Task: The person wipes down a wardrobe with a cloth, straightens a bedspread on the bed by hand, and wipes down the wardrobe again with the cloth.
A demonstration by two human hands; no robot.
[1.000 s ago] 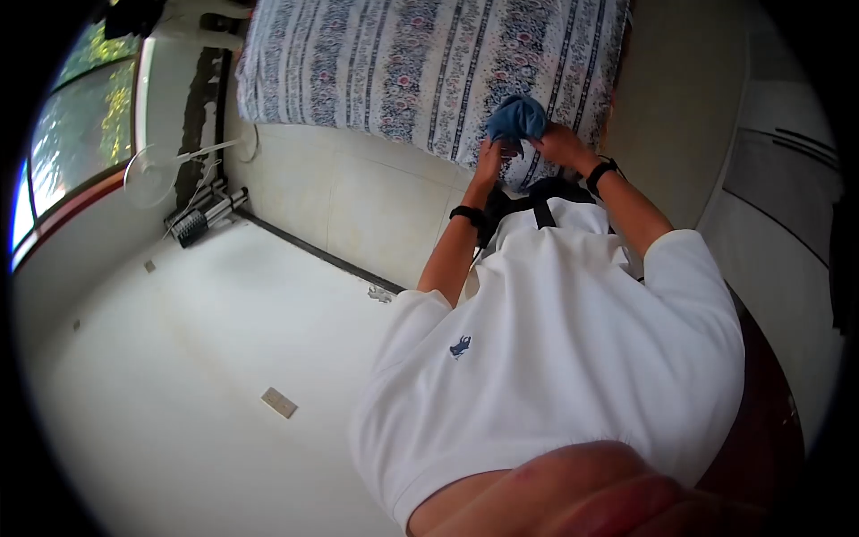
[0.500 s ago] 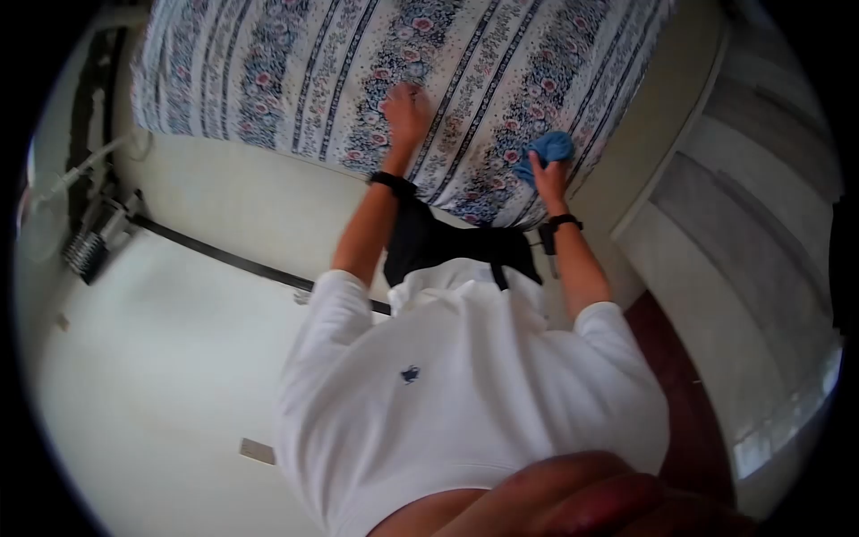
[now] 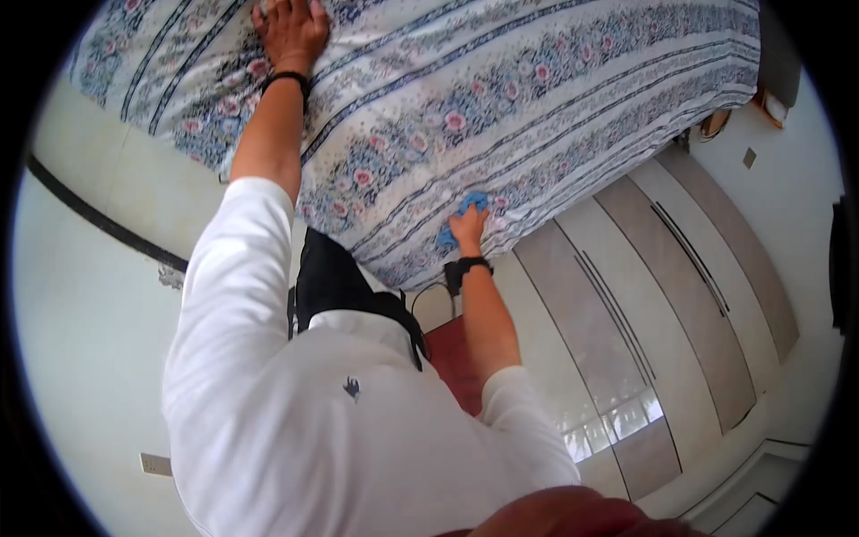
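Your left hand lies on the floral cover, fingers spread; your right hand's fingers grip the blue cloth against it.

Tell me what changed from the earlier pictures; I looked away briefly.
The left hand has let go of the cloth and moved left, onto the sheet. The cloth, first bunched between both hands, is now down on the sheet under the right hand. The view has swung right. The sheet's pattern is unchanged.
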